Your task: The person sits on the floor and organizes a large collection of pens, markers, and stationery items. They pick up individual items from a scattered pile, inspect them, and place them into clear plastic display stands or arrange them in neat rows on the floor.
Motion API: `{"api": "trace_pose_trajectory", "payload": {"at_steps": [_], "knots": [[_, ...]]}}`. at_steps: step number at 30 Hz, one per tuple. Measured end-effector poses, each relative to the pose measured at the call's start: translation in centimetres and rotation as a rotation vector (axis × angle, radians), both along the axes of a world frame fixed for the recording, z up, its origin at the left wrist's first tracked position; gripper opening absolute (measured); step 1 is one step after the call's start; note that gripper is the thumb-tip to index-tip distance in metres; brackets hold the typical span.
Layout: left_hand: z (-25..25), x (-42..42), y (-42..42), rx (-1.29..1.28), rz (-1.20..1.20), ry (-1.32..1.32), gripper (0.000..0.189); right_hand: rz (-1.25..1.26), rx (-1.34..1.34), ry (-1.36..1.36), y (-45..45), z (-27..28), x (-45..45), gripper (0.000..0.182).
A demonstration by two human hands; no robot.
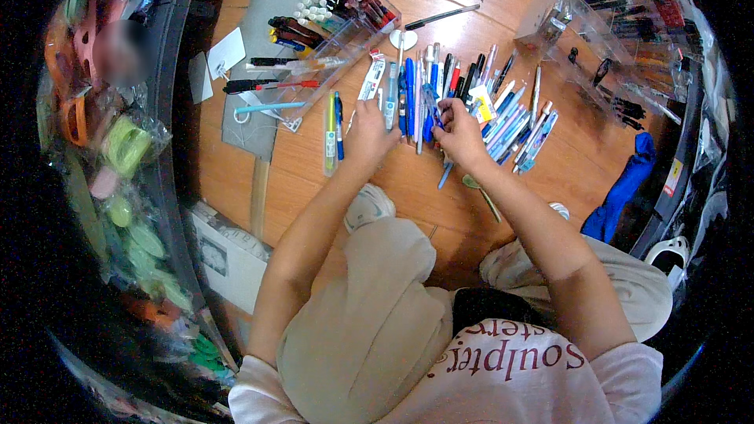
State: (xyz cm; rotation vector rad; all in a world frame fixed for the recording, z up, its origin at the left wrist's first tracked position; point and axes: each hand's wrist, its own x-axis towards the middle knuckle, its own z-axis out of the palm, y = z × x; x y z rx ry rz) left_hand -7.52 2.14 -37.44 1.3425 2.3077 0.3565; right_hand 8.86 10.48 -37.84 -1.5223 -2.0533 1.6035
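Observation:
Loose pens (410,94) lie spread over the wooden floor in front of me, mostly blue, with a few black, red and pale ones. My right hand (461,134) pinches a blue pen (432,107) between thumb and fingertips, above the middle of the spread. At the left end of the row, my left hand (371,132) rests low with its fingers among the pens. A light blue pen (390,94) and a white packaged strip with printing (372,76) are just beyond its fingertips. Whether it grips anything is hidden from above.
A clear plastic organizer (347,50) holding many pens stands at upper left; another clear rack (583,23) is at upper right. White tags (228,50) lie left. A yellow highlighter (330,135) sits beside my left hand. Blue cloth (624,182) lies right. Shelved slippers (126,147) line the left.

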Motion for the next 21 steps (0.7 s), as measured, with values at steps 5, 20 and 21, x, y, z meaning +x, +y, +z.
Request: {"api": "trace_pose_trajectory", "payload": {"at_steps": [5,20,21], "knots": [[-0.7,0.0,-0.4,-0.085,0.062,-0.041,0.028,0.009,-0.004,-0.013,-0.7,0.3,0.1,0.035],[-1.5,-3.7,-1.3,-0.051,0.126,-0.039,0.025,-0.041,0.138,-0.003,-0.6,1.1,0.5,0.031],[-1.9,-3.9,-1.6,-0.046,0.127,-0.043,0.025,-0.051,0.148,-0.001,-0.5,1.8,0.5,0.030]]}}
